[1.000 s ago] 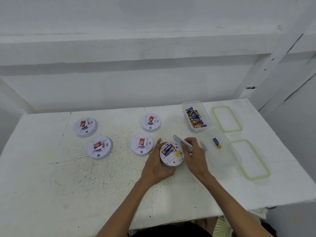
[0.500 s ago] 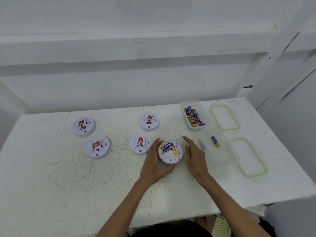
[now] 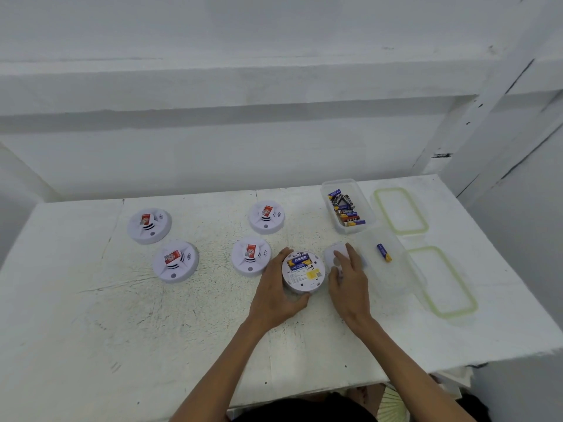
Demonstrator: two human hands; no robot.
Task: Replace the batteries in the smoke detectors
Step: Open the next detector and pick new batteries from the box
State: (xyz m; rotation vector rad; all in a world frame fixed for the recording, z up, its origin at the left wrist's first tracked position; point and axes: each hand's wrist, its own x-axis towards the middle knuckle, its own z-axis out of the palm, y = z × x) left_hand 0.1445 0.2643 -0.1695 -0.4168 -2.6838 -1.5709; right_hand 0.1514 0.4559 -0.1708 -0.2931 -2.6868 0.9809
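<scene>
A white smoke detector (image 3: pixel 304 275) lies upside down near the table's middle, with blue and yellow batteries showing in its open bay. My left hand (image 3: pixel 274 292) grips its left rim, thumb at the near edge. My right hand (image 3: pixel 350 284) lies just right of it, straight fingers resting on the white round cover (image 3: pixel 330 253), which is flat on the table. Behind the cover stands a clear box (image 3: pixel 361 229) holding several batteries. A second clear box (image 3: pixel 399 278) beside my right hand holds one blue and yellow battery (image 3: pixel 384 252).
Several more smoke detectors sit face up with red stickers: two at the left (image 3: pixel 149 225) (image 3: pixel 175 261), one behind (image 3: pixel 266 216), one (image 3: pixel 250 258) touching my left hand. Two green-rimmed lids (image 3: pixel 400 210) (image 3: pixel 441 281) lie at the right. A white wall rises behind the table.
My right hand held the cover raised beside the detector, then lowered it flat onto the table to the detector's right. My left hand stayed on the detector.
</scene>
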